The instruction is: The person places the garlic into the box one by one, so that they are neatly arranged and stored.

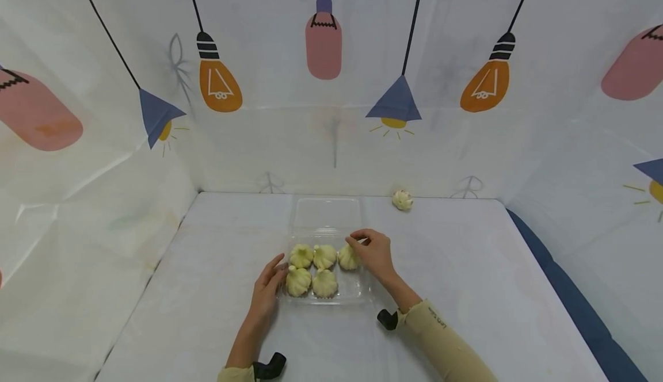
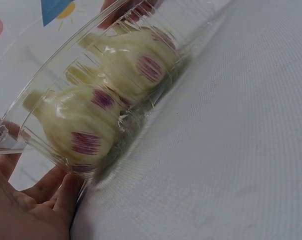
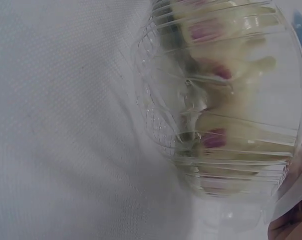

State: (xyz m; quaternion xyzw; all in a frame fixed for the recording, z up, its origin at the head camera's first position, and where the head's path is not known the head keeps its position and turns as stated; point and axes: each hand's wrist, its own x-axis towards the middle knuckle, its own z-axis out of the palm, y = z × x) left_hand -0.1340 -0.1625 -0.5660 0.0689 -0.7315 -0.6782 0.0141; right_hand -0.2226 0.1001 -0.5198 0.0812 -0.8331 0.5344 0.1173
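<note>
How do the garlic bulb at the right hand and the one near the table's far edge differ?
The near garlic bulb is in the clear plastic container; the far garlic bulb lies outside it, on the white table.
The right hand holds the near bulb; neither hand touches the far one.
Both are pale.

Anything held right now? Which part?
Right hand: fingers at the top of the back-right garlic bulb, grip unclear. Left hand touches left side of the clear container.
</note>
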